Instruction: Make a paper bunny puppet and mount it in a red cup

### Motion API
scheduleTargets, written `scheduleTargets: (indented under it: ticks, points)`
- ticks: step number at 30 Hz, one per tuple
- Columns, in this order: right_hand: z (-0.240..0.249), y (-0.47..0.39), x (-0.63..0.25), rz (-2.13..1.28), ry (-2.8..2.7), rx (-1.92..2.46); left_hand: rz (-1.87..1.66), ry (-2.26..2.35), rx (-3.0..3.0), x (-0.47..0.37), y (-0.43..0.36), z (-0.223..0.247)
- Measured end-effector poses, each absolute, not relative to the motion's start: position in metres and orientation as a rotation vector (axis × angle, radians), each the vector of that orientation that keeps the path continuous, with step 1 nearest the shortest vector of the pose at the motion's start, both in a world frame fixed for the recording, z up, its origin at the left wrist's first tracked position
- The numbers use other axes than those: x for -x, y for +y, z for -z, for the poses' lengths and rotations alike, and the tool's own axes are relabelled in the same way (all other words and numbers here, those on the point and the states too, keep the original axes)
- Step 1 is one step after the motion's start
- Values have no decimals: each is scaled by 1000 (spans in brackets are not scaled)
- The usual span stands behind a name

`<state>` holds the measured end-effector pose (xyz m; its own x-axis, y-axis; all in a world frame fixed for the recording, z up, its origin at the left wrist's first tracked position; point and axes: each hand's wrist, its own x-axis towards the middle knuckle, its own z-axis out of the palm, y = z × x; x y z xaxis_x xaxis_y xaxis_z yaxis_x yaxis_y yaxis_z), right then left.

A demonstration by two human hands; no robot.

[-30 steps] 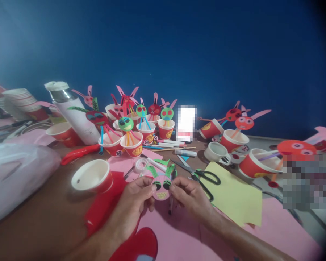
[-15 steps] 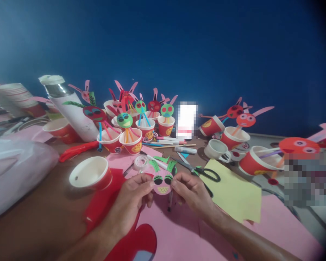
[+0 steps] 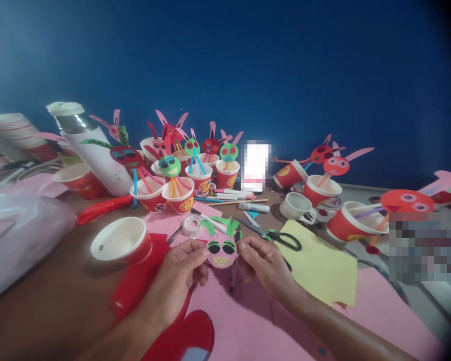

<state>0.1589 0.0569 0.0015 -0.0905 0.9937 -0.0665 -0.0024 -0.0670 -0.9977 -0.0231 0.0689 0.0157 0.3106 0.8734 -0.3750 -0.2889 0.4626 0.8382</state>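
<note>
Between my hands a pink round paper face (image 3: pixel 221 254) is held up toward me. It has black eyes with green lashes, a yellow patterned mouth and green leaf-like ears on top. My left hand (image 3: pixel 186 263) is closed, pinching its left edge between thumb and fingers. My right hand (image 3: pixel 265 265) is closed too, thumb and fingertips together at the right edge. Behind the face a dark pen (image 3: pixel 233 282) lies on pink paper (image 3: pixel 244 321). Black-handled scissors (image 3: pixel 285 239) lie open just beyond my right hand, and a tape roll (image 3: pixel 192 225) sits beyond my left.
Paper cups (image 3: pixel 178 200) with straw-legged paper figures line the back. An empty cup (image 3: pixel 122 240) tilts at left, near a plastic bag (image 3: pixel 30 240) and a thermos (image 3: pixel 93 150). Yellow paper (image 3: pixel 323 265), a mug (image 3: pixel 296 206), a glue stick (image 3: pixel 253 207) and red paper (image 3: pixel 135 281) lie around.
The whole view has shifted slightly, so things sit a little further left. My right fingertips have moved slightly outward at the face's right edge. The paper face stays between my hands.
</note>
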Motion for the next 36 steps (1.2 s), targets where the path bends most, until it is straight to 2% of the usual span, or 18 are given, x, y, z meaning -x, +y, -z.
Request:
scheduleTargets:
  ticks: [14,20,25,31,36]
  points:
    - [-12,60,-167,-1235,-1315,1230,-868,1074,-759,19,71,-19]
    - [-8,60,-162,-1338,-1305,1332,-842,1112,-840,17,69,-19]
    - [-21,73,-179,-1072,-1435,1463,-913,1107,-847,19,70,-23]
    - [-43,91,-220,-937,-1544,1610,-957,1109,-1004,27,73,-21]
    - [-38,97,-235,-823,-1693,1812,-950,1058,-1055,26,74,-15]
